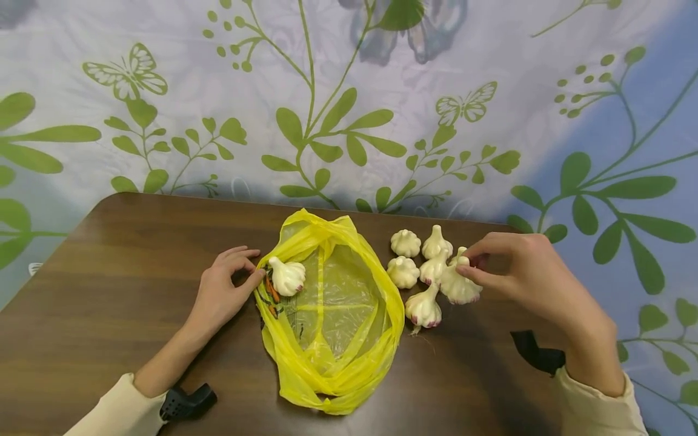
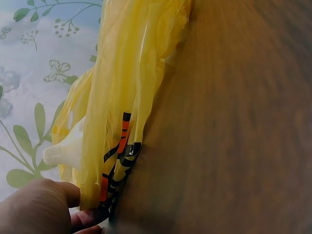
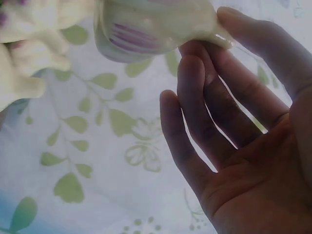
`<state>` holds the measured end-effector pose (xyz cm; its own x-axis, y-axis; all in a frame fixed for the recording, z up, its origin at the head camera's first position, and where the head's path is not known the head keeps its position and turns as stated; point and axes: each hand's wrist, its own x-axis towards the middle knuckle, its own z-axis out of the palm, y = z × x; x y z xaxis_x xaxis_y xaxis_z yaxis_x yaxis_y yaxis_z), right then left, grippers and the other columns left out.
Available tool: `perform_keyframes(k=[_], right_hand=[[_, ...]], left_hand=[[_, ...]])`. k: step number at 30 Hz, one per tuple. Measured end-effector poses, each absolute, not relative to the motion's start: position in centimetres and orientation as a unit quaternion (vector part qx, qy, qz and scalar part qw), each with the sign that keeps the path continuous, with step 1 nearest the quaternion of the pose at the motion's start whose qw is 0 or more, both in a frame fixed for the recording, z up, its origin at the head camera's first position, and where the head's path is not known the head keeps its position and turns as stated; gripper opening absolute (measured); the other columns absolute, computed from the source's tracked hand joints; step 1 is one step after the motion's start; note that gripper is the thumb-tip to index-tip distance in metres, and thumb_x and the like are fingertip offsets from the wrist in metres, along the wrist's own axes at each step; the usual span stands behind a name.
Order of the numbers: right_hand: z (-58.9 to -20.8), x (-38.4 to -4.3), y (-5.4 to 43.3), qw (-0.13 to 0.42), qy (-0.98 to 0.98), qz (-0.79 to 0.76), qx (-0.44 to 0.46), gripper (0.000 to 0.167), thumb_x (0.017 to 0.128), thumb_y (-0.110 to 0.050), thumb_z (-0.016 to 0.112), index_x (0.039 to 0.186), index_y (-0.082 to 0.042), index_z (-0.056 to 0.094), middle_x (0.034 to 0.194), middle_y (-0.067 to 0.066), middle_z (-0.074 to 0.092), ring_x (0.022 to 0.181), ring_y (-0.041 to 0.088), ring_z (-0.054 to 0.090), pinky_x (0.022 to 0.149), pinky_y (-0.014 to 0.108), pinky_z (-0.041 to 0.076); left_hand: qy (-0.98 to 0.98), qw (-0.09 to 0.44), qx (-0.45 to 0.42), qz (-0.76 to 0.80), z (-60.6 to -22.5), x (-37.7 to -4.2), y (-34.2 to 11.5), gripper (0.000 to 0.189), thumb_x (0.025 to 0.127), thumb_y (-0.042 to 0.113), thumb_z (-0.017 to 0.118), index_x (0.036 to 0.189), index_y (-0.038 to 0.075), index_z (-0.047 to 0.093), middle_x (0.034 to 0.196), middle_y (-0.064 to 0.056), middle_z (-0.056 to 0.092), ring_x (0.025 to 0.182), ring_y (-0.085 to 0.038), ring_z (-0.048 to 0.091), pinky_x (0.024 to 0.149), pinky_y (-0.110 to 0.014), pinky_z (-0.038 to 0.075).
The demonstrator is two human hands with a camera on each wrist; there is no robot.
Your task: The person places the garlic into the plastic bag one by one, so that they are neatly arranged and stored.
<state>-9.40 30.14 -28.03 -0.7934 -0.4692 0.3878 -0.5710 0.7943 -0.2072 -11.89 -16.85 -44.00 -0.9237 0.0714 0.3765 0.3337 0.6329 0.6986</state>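
A yellow plastic bag [image 1: 389, 290] lies with its mouth spread wide on the table. My left hand [image 1: 222, 289] pinches the bag's left rim between thumb and fingers; in the left wrist view the rim's folds run up from the fingertips. One garlic bulb [image 1: 287, 277] sits inside the bag near that rim. On the right, my right hand [image 1: 531, 275] pinches another garlic bulb [image 3: 146, 29] by its stem, with thumb and fingertips. Several more bulbs stand between the bag and this hand, among them one garlic bulb [image 1: 424, 307] nearest the front.
The brown wooden table [image 1: 136, 260] reaches back to a patterned cloth [image 1: 338, 91] with green leaves and butterflies. A black strap piece [image 1: 188, 402] sits at the left wrist, and a similar black piece [image 1: 537, 352] at the right.
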Motion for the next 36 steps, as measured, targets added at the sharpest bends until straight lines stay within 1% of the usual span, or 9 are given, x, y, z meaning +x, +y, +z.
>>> perform_keyframes(k=[5,8,11,17,26,31,36], right_hand=[[-26.8,-9.8,28.8,0.174,-0.928,0.179,0.276,0.026,0.081,-0.019,0.093,0.093,-0.036,0.077,0.08,-0.026,0.066,0.072,-0.003,0.061,0.071,0.013,0.045],[-26.2,-10.1,27.6,0.179,-0.922,0.19,0.285,0.023,0.083,-0.019,0.092,0.092,-0.035,0.077,0.078,-0.025,0.066,0.069,-0.002,0.06,0.068,0.014,0.045],[-25.9,-10.6,26.4,0.175,-0.916,0.201,0.299,0.02,0.086,-0.02,0.09,0.091,-0.034,0.077,0.078,-0.024,0.065,0.069,-0.002,0.059,0.065,0.016,0.045],[-26.1,-11.1,25.1,0.158,-0.917,0.209,0.3,0.019,0.086,-0.017,0.089,0.092,-0.031,0.078,0.081,-0.023,0.067,0.074,-0.003,0.061,0.066,0.018,0.048],[-26.3,-11.8,24.1,0.137,-0.917,0.211,0.309,0.015,0.09,-0.022,0.087,0.092,-0.033,0.077,0.081,-0.022,0.065,0.073,-0.001,0.058,0.061,0.024,0.047],[-27.2,-12.0,22.2,0.126,-0.907,0.231,0.327,0.012,0.09,-0.021,0.086,0.091,-0.029,0.077,0.08,-0.02,0.067,0.072,-0.001,0.059,0.064,0.025,0.05],[-28.8,-12.1,19.2,0.086,-0.898,0.25,0.352,0.007,0.092,-0.026,0.085,0.095,-0.025,0.079,0.085,-0.017,0.069,0.076,0.001,0.063,0.067,0.027,0.053]], left_hand=[[-0.888,0.162,-0.116,-0.415,-44.0,-11.7,-16.7,0.014,0.097,0.014,0.076,0.083,0.012,0.072,0.134,-0.016,0.071,0.141,-0.037,0.051,0.112,-0.065,0.041],[-0.889,0.161,-0.117,-0.413,-44.1,-11.7,-16.8,0.014,0.097,0.014,0.076,0.083,0.012,0.072,0.134,-0.016,0.071,0.141,-0.038,0.051,0.112,-0.065,0.041],[-0.889,0.16,-0.114,-0.413,-44.1,-11.8,-16.8,0.015,0.097,0.014,0.077,0.083,0.013,0.072,0.134,-0.016,0.072,0.141,-0.038,0.051,0.112,-0.065,0.04],[-0.89,0.161,-0.115,-0.41,-44.2,-12.0,-16.8,0.015,0.096,0.014,0.077,0.082,0.012,0.071,0.133,-0.016,0.072,0.14,-0.038,0.052,0.112,-0.065,0.041],[-0.891,0.167,-0.112,-0.408,-44.1,-12.4,-17.1,0.015,0.096,0.015,0.076,0.083,0.013,0.07,0.133,-0.016,0.072,0.14,-0.038,0.052,0.111,-0.064,0.041],[-0.89,0.168,-0.112,-0.409,-43.9,-12.5,-17.0,0.016,0.097,0.016,0.076,0.082,0.013,0.071,0.133,-0.015,0.072,0.14,-0.037,0.052,0.111,-0.063,0.042],[-0.889,0.171,-0.112,-0.409,-43.7,-12.4,-16.9,0.016,0.096,0.015,0.077,0.081,0.013,0.071,0.132,-0.016,0.073,0.139,-0.037,0.053,0.111,-0.063,0.042]])
